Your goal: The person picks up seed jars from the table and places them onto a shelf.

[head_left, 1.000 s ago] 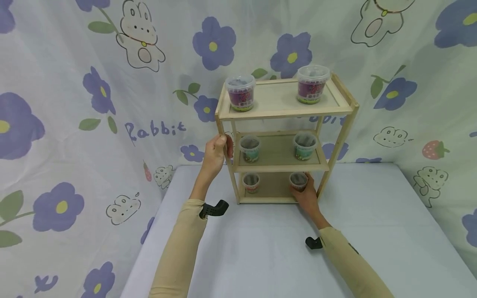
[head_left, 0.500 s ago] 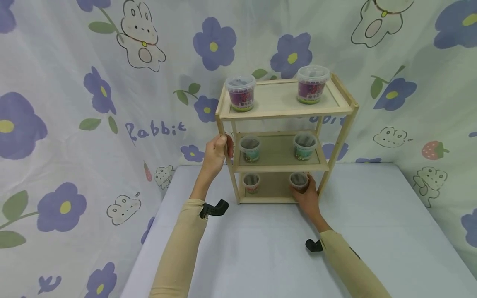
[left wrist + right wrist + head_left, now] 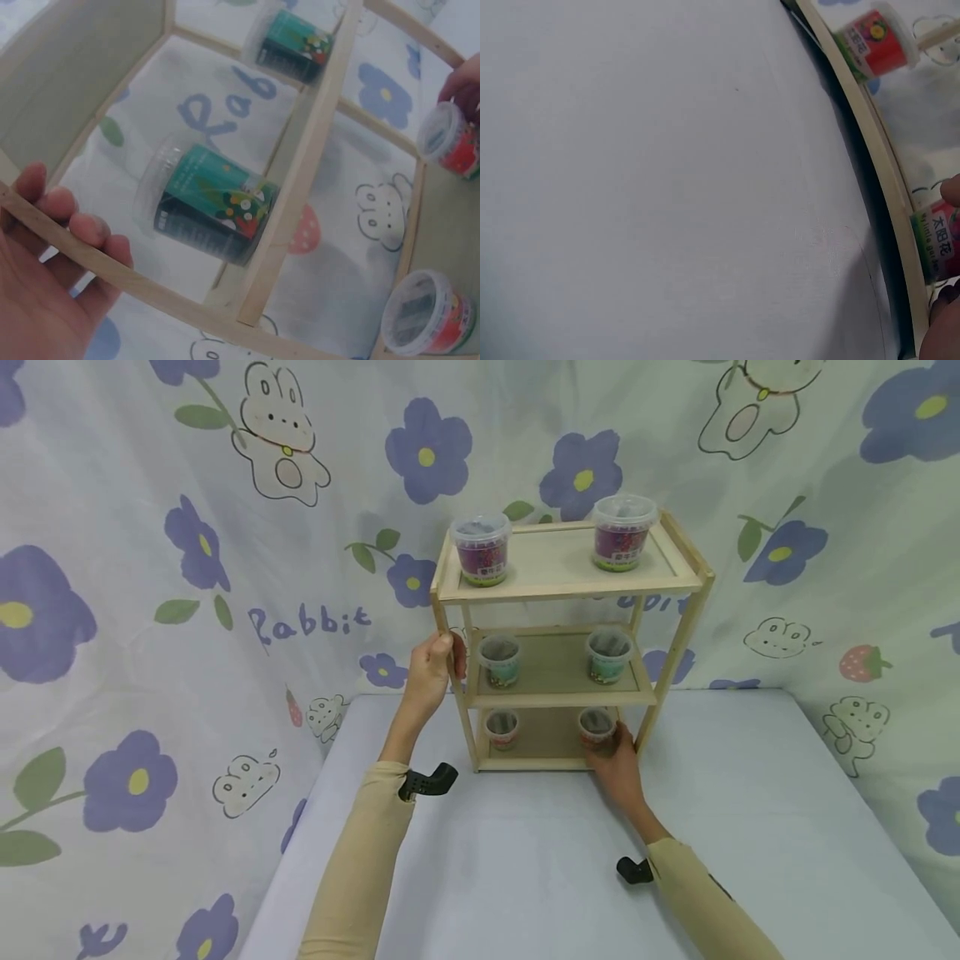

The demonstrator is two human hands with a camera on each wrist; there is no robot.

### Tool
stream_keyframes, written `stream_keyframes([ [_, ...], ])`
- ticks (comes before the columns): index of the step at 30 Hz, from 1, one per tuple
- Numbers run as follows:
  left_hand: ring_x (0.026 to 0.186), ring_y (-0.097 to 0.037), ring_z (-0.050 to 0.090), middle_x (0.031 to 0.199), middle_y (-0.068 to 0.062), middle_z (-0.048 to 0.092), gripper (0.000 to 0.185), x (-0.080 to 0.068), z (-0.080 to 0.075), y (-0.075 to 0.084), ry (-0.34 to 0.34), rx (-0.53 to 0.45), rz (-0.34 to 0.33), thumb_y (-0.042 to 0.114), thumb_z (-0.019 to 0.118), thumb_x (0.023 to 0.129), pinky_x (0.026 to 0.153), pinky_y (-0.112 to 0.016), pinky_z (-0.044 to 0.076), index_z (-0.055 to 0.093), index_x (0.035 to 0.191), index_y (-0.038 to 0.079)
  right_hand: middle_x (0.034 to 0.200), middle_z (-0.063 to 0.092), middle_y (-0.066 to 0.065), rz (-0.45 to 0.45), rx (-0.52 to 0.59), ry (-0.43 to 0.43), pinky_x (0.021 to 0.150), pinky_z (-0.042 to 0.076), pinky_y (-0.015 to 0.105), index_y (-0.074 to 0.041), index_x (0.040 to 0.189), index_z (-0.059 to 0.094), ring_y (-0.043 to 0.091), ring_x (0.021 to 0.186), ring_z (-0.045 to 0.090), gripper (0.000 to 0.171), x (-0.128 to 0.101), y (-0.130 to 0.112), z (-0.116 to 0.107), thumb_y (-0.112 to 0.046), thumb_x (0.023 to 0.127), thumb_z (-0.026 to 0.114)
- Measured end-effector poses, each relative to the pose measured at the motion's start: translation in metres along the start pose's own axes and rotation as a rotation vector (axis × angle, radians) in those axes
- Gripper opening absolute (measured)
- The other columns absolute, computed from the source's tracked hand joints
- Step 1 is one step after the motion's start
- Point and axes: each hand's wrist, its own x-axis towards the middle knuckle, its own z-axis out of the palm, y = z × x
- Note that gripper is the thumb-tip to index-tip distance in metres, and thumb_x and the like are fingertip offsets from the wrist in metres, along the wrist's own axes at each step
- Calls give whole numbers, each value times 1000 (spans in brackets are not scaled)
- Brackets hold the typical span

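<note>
My left hand (image 3: 430,672) grips the left front post of a three-tier wooden shelf (image 3: 570,700); in the left wrist view its fingers (image 3: 88,229) curl round the wood. My right hand (image 3: 617,768) is at the bottom tier, its thumb and fingers loosely spread on either side of a small red-labelled plastic cup (image 3: 597,727). In the right wrist view that cup (image 3: 939,240) stands upright on the shelf between the thumb (image 3: 951,191) and the fingers, most of the hand being out of frame. A matching red-labelled cup (image 3: 502,729) stands at the bottom left.
Two green-labelled cups (image 3: 500,660) stand on the middle tier. On the top tier are two larger purple-labelled tubs (image 3: 482,550). The shelf stands on a white-covered table (image 3: 517,868), before a flower-and-rabbit patterned curtain (image 3: 300,560).
My right hand has drawn back slightly toward me, uncovering more of the red-labelled cup, which stays in place. My left hand keeps its grip. The whole view has shifted slightly.
</note>
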Motion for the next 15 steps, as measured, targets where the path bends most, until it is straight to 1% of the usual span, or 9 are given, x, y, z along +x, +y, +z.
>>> stream_keyframes([
  [3, 63, -57, 43, 69, -40, 45, 46, 0, 0, 0, -2, 1, -4, 21, 33, 101, 56, -44, 43, 49, 85, -19, 150, 34, 33, 32, 5, -21, 114, 31, 54, 8, 152, 18, 42, 141, 34, 89, -5, 0, -2, -16, 86, 72],
  [5, 64, -57, 43, 70, -40, 45, 46, 0, 0, -1, -4, 1, -7, 21, 34, 101, 56, -44, 43, 49, 85, -19, 150, 35, 33, 36, -8, -27, 114, 31, 54, 8, 152, 18, 42, 141, 34, 88, -8, 1, -3, -18, 87, 71],
  [10, 64, -58, 42, 70, -41, 44, 45, 0, 0, 1, -4, -6, -8, 20, 34, 101, 56, -45, 43, 48, 85, -19, 152, 32, 33, 6, -64, -40, 116, 28, 53, 10, 151, 18, 43, 142, 31, 85, -18, 2, -5, -19, 90, 70],
  [15, 65, -58, 41, 72, -41, 44, 43, -2, 0, 2, 4, -12, -14, 18, 33, 101, 56, -45, 44, 49, 86, -19, 154, 30, 30, -3, -67, -49, 116, 28, 51, 8, 151, 18, 42, 143, 30, 84, -25, 1, -6, -19, 91, 70],
])
